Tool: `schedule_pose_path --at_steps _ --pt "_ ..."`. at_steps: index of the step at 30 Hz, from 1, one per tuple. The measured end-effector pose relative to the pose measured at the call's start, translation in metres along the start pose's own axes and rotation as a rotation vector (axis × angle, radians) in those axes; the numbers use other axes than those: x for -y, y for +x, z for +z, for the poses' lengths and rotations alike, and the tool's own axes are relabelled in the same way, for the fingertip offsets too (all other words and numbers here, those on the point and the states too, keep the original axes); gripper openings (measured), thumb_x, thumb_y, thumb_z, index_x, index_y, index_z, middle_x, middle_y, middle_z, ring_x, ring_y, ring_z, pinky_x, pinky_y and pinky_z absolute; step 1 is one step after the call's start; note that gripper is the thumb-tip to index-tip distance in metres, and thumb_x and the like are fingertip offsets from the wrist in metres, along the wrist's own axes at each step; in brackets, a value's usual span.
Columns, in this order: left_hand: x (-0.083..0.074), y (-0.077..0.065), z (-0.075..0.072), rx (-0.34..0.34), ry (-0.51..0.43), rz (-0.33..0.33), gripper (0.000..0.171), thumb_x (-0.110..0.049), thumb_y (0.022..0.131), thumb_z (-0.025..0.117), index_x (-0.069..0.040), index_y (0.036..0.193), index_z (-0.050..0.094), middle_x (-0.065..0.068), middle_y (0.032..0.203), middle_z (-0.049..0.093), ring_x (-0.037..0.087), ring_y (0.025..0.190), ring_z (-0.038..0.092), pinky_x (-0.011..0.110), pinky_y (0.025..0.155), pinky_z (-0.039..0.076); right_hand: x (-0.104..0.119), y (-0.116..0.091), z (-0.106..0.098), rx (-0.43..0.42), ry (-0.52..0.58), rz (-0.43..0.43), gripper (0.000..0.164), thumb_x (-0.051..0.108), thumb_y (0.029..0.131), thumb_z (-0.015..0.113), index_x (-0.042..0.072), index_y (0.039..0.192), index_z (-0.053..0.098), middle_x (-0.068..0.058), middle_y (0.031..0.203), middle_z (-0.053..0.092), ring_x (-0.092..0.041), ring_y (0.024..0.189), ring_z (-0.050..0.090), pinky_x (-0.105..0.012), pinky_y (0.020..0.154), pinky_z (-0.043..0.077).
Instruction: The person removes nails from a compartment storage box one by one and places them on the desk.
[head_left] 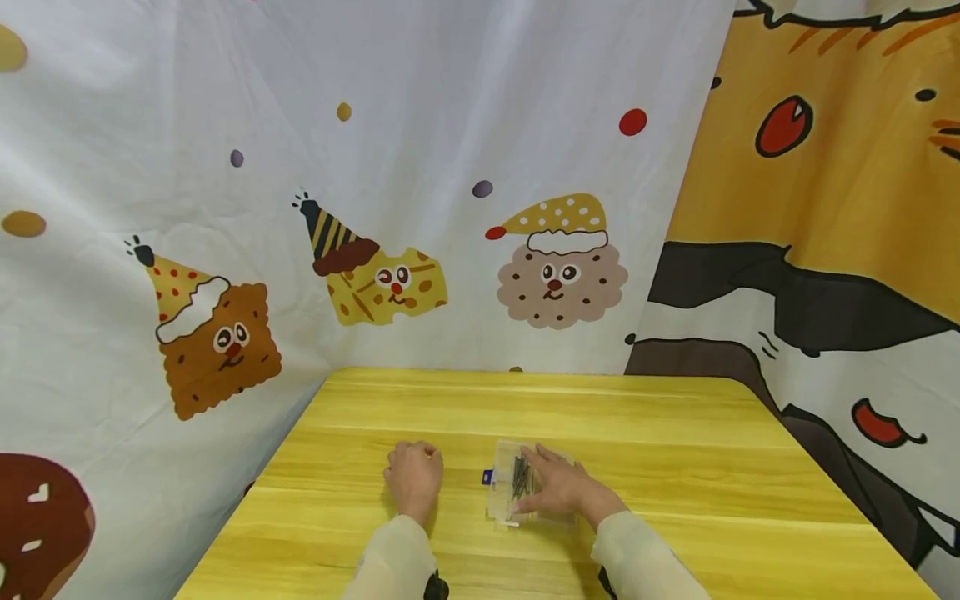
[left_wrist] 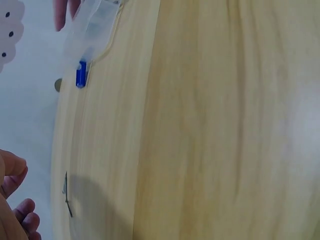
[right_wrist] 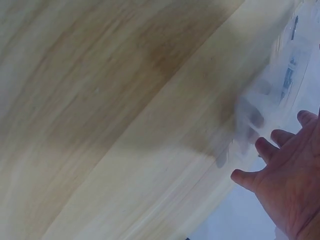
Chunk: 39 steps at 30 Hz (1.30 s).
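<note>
Left hand [head_left: 415, 477]: curled above desk [head_left: 690, 467]; can't tell any grip!
Right hand [head_left: 561, 486]: spread over clear box [head_left: 502, 493], thin metal pieces [head_left: 520, 477] inside!

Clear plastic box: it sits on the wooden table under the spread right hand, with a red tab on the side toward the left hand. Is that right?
Not quite: the tab is blue, not red, as the head view shows. The clear plastic box does sit under the spread right hand, tab toward the left hand.
</note>
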<state>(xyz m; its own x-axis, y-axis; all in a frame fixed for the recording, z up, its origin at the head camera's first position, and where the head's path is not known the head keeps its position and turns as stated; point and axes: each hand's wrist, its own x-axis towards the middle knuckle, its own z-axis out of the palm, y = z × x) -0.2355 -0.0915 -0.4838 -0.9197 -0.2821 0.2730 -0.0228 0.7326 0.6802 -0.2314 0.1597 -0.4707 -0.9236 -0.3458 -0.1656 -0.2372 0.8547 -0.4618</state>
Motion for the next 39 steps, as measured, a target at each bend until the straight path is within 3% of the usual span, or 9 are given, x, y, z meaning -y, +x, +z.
schedule_pose_path --at_steps 12,29,39 --pt "-0.015 -0.004 0.010 0.000 0.003 0.013 0.009 -0.015 0.090 0.070 -0.007 0.088 0.074 0.015 0.105 0.062 0.036 0.101 0.054 0.051 0.079 0.040 -0.007 -0.008 -0.006 -0.051 -0.018 -0.003 0.103 0.060 0.076 0.076 0.013 0.156 0.031 -0.024 0.159 0.022 -0.045 0.146 0.018 -0.070 0.110 0.010" --pt "-0.026 -0.008 0.022 0.044 -0.023 0.041 0.007 -0.017 0.087 0.074 -0.011 0.083 0.073 0.011 0.099 0.063 0.033 0.098 0.055 0.049 0.079 0.039 -0.031 -0.018 -0.009 -0.097 0.034 0.096 0.114 0.065 0.072 0.077 0.006 0.156 0.028 -0.031 0.158 0.016 -0.049 0.145 0.015 -0.071 0.110 0.007" --pt "-0.032 -0.016 0.026 0.078 -0.050 0.081 0.007 -0.017 0.087 0.075 -0.010 0.084 0.074 0.011 0.096 0.063 0.033 0.094 0.056 0.053 0.084 0.041 -0.052 -0.030 -0.013 -0.148 0.098 0.116 0.096 0.057 0.087 0.068 0.003 0.155 0.027 -0.036 0.156 0.016 -0.056 0.141 0.016 -0.075 0.105 0.011"
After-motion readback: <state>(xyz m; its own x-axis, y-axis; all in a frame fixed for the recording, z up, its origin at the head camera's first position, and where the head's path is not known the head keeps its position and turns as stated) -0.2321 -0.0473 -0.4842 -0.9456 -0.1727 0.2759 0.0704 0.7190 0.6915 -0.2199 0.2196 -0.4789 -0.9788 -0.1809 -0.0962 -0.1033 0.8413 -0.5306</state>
